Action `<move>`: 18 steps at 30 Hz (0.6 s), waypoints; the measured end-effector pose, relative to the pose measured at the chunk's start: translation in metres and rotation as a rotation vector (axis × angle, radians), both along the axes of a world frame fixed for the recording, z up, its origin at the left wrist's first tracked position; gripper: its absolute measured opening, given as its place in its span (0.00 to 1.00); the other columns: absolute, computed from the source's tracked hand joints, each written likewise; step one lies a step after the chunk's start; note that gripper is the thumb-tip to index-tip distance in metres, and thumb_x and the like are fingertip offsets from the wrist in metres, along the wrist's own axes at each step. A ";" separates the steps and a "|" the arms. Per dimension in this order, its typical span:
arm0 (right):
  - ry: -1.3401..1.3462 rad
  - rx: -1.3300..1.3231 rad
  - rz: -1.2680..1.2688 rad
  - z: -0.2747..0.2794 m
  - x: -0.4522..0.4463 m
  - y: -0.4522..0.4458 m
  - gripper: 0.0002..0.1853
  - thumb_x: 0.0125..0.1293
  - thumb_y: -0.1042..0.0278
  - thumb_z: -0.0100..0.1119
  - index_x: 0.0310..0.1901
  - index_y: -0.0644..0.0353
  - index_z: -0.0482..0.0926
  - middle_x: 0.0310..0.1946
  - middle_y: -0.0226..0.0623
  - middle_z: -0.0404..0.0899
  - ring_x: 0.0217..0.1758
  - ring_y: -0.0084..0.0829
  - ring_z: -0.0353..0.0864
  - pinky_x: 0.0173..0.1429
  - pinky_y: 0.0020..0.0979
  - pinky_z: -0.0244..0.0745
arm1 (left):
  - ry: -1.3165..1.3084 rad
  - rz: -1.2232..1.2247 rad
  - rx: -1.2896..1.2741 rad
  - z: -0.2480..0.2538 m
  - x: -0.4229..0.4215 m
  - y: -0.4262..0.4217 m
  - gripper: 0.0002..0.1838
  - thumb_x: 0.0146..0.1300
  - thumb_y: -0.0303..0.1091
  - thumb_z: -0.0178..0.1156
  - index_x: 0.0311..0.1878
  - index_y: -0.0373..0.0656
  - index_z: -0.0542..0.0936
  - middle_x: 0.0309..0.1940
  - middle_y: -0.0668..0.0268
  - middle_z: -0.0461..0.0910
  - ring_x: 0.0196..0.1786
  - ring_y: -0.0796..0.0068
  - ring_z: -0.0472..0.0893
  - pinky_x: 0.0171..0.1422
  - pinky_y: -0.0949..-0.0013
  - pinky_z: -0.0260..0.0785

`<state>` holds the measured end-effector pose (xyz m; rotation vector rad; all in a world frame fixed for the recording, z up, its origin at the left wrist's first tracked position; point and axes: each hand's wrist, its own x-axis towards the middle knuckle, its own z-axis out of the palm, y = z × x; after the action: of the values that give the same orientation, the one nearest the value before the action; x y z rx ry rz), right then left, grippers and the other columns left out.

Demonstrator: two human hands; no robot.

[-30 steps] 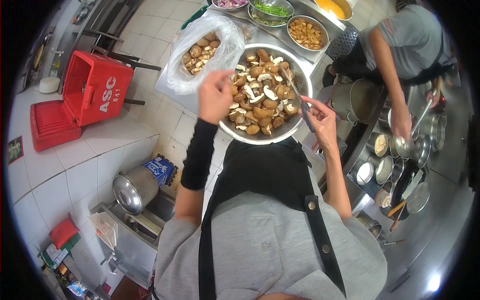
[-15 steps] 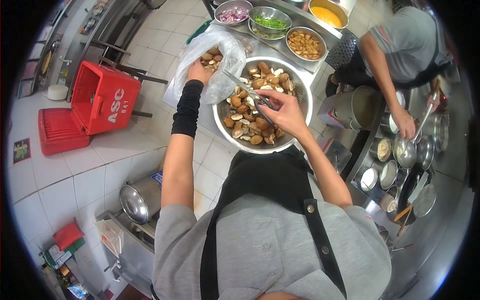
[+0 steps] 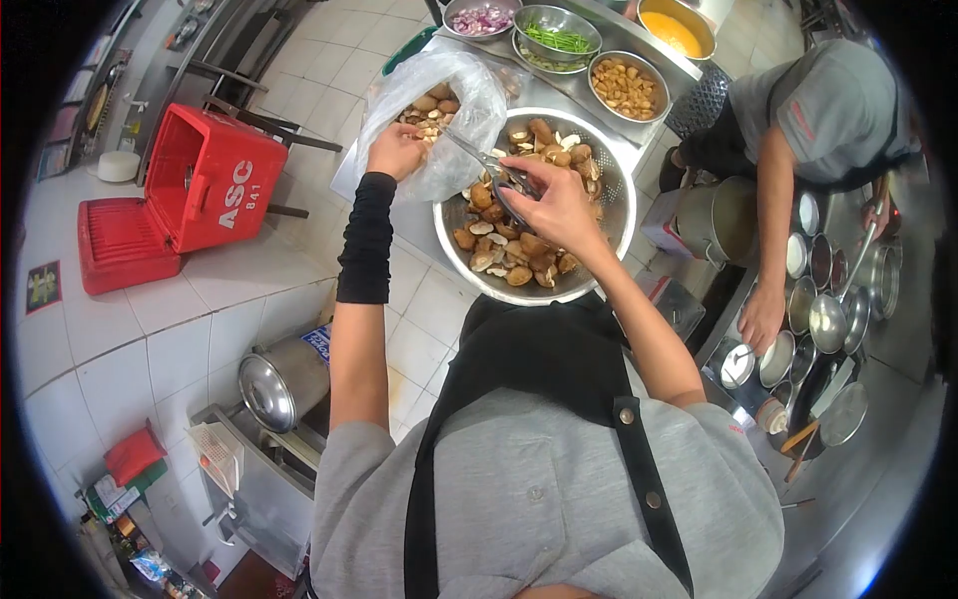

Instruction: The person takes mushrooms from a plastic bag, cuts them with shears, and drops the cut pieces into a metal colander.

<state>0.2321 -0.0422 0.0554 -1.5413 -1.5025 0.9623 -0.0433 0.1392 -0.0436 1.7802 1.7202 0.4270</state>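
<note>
My right hand [image 3: 561,205] grips a pair of scissors [image 3: 486,157] by the handles, its blades pointing up and left. Beneath it is a perforated metal colander [image 3: 624,215] filled with brown mushrooms [image 3: 514,255], some showing pale cut faces. To the left, a clear plastic bag [image 3: 479,100] holds more mushrooms [image 3: 436,103]. At its mouth my left hand [image 3: 396,152], wearing a black sleeve on the forearm, has its fingers closed on a mushroom; the fingertips are partly hidden. The scissor tips lie close to these fingers.
Bowls of chopped red onion [image 3: 481,20], cut green vegetables [image 3: 559,38] and browned cubes [image 3: 626,88] stand behind the colander, near a pot of orange liquid [image 3: 674,35]. A red cooler [image 3: 215,175] is at left. At right, a co-worker [image 3: 828,110] reaches over several pots.
My left hand has drawn back from inside the bag to its near edge. The scissors have come nearer to it. The co-worker's hand has moved down toward a white-filled container.
</note>
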 end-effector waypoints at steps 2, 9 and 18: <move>-0.009 0.027 0.011 0.006 -0.005 0.001 0.23 0.60 0.59 0.71 0.57 0.53 0.86 0.27 0.46 0.86 0.26 0.35 0.83 0.38 0.37 0.77 | -0.100 0.084 0.080 -0.002 -0.011 0.001 0.21 0.59 0.36 0.67 0.56 0.41 0.87 0.44 0.53 0.89 0.48 0.64 0.89 0.55 0.62 0.80; -0.114 -0.024 0.095 0.018 -0.017 0.003 0.24 0.60 0.59 0.71 0.59 0.49 0.85 0.27 0.43 0.85 0.28 0.37 0.84 0.39 0.40 0.80 | -1.085 0.287 -0.151 0.076 0.016 -0.055 0.22 0.72 0.23 0.61 0.64 0.19 0.73 0.57 0.49 0.82 0.53 0.63 0.86 0.59 0.66 0.83; -0.132 0.180 0.112 0.000 -0.025 0.009 0.22 0.60 0.62 0.70 0.57 0.52 0.86 0.33 0.47 0.87 0.28 0.41 0.84 0.38 0.41 0.79 | -1.064 0.325 -0.217 0.080 0.015 -0.077 0.21 0.72 0.24 0.60 0.63 0.17 0.73 0.56 0.48 0.82 0.55 0.63 0.85 0.64 0.65 0.81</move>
<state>0.2068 -0.0328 0.0555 -1.4271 -1.7347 0.7756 -0.0286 0.0621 0.0364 0.8110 1.1744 1.0443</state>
